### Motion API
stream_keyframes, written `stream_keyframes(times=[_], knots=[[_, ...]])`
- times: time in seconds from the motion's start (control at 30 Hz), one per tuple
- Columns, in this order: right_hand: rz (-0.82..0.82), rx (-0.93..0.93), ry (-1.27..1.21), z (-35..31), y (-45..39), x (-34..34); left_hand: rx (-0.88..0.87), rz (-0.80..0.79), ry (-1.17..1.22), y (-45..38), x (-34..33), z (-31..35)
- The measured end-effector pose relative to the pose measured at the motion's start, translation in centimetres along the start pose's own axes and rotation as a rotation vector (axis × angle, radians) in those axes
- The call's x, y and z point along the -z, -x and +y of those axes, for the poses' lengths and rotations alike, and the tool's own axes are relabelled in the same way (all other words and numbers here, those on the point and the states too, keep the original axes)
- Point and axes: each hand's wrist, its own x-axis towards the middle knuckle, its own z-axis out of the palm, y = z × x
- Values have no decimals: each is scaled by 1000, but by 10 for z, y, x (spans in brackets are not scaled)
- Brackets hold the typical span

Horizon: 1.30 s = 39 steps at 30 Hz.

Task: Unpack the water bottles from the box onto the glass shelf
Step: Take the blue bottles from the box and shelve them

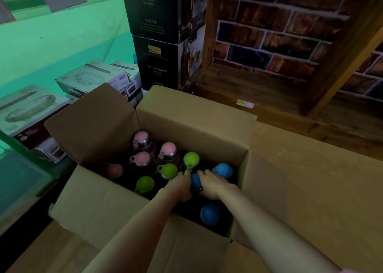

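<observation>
Blue-capped bottle (195,180), upright in the cardboard box (192,115) at lower centre, sits between my left hand (180,186) and right hand (213,184), fingers curled round it; I judge it rigid, smooth, fairly light, best gripped below the cap.

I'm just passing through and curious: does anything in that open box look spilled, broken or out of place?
Nothing stands out. The open brown cardboard box holds upright bottles grouped by cap colour: pink-capped bottles, green-capped bottles and blue-capped bottles. Both hands reach in around one blue cap. No spill shows.
</observation>
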Motion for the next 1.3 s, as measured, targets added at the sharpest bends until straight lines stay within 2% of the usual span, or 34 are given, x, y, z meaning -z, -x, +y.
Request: stream_keyframes(times=[0.1,0.27,0.4,0.5,0.73,0.93,1.13,1.3], knots=[[-4,-22,19,-3,-9,-13,-15,-13,55,-5,-3,-5],[141,-17,59,-2,-16,-21,-48,16,114,-7,-2,-5],[209,7,-47,-1,-6,-6,-101,106,178,0,6,-4],[245,32,-198,-4,7,20,-146,189,301,12,20,-4],[292,132,-445,-28,47,87,-184,262,527,46,75,-1],[370,231,-467,-65,80,141,-222,307,692,84,131,-5],[454,366,-472,-111,116,199,-290,523,689,136,192,-12],[507,444,-417,-151,144,235,-290,611,714,183,234,-23]])
